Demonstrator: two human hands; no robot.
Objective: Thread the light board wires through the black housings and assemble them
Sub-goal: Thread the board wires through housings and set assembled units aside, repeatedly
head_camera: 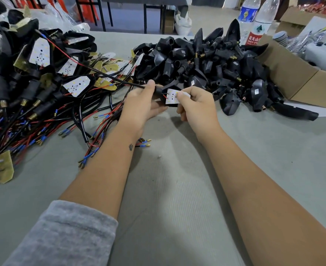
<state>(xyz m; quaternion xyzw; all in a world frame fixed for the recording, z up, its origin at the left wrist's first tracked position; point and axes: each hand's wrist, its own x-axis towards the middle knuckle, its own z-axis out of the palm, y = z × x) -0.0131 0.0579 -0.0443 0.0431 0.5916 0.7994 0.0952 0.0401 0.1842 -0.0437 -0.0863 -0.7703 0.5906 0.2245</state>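
Note:
My left hand (143,104) grips a black housing (159,92) at the middle of the table, thumb on top of its neck. A black-sleeved wire (108,75) runs out of the housing's left end up toward the far left. My right hand (195,104) pinches a white light board (172,96) between thumb and fingers, holding it against the housing's open side. A short red wire on the board leads into the housing. The housing's underside is hidden by my fingers.
A heap of empty black housings (206,64) lies at the back right. Wired light boards and finished units (33,83) are piled at the left, their red and black leads spreading toward me. A cardboard box (300,77) and two water bottles (254,18) stand far right.

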